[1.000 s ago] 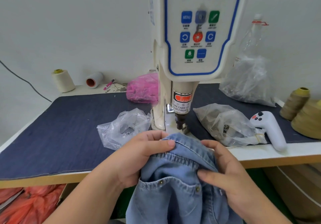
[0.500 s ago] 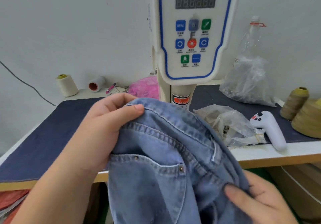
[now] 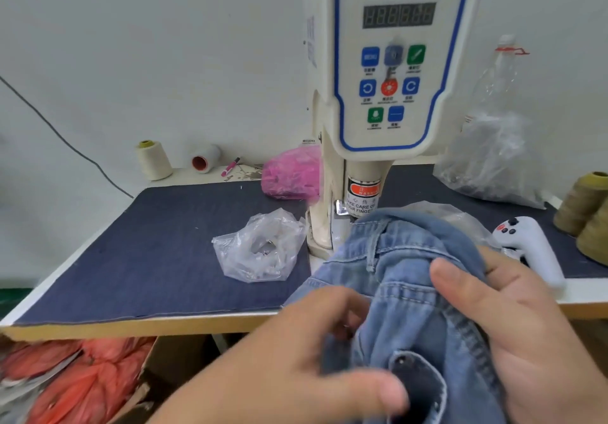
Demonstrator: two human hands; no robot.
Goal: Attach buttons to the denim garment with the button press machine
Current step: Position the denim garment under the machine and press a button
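We hold the denim garment [image 3: 414, 295] at the table's [image 3: 197, 323] near edge, just in front of the button press machine [image 3: 378, 94]. Our right hand [image 3: 513, 331] grips its folded waistband; our blurred left hand [image 3: 306, 361] curls into the fabric.

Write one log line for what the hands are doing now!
step: positioning | left hand: holds jeans | right hand: grips jeans | press: idle | bag: on table
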